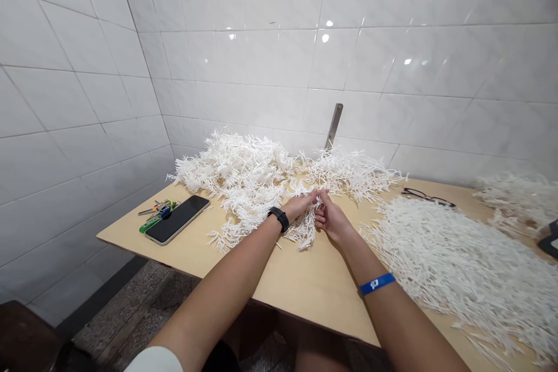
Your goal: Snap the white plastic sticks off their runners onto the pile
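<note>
Shiny white tiles cover the walls, and bright spots of light show on them. From the head camera, a light tan table with a smooth top sits in the corner, over a speckled dark floor.

Near the middle of the table, the person's two hands meet. The left hand wears a black watch at the wrist. The right hand has its fingers curled, and a blue band with a white mark goes around that arm. Both hands pinch a little bunch of thin white strands with their fingertips. Some left fingers are hard to see. The bunch hangs between and under the hands, close to the table.

Behind and to the left is a big, fluffy pile of white strands. A smaller white pile lies behind the hands, by an upright gray metal bar. On the right is a wide, flat heap of white strands. Dark-framed glasses lie at its back edge.

On the left side, a black-screened phone lies just beside a bunch of keys with green and yellow tags.
</note>
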A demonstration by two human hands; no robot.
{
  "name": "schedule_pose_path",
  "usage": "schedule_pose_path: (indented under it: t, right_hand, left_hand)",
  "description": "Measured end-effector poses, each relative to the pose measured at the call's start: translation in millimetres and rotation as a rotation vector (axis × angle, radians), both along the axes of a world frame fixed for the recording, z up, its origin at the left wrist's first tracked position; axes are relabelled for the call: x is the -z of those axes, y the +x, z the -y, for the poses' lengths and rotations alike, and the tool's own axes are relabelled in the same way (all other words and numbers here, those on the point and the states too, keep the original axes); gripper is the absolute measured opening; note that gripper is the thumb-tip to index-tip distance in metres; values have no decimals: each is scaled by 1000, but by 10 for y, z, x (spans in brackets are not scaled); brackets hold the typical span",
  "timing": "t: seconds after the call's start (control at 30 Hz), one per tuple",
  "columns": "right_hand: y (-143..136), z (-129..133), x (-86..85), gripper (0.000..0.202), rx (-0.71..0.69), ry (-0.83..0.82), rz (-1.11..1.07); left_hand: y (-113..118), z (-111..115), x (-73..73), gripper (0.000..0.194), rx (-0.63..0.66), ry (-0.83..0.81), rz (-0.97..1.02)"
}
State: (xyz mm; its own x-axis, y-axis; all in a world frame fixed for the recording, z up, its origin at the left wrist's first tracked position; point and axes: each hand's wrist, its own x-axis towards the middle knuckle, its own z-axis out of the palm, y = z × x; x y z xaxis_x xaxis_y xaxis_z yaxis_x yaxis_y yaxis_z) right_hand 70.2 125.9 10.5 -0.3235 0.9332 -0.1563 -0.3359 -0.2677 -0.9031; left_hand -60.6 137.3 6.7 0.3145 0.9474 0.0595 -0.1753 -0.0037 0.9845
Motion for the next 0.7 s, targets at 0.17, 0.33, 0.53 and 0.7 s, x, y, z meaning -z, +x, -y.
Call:
schedule_pose_path:
  t: [0.17, 0.33, 0.53, 0.7]
  right_hand:
    - [-22, 9, 21, 46, 65, 190, 73]
    - [-47, 32, 6, 48, 69, 262, 184]
    - [-179, 123, 63, 47, -105, 410, 200]
    - [-56, 25, 33, 37, 52, 191, 45]
  left_hand:
    - [35, 39, -14, 55, 110, -25, 11]
    - [69, 12, 8, 60, 19, -129, 80]
    - [-43, -65, -23, 64, -393, -157, 123]
    - [-85, -50, -43, 61, -231, -107, 229]
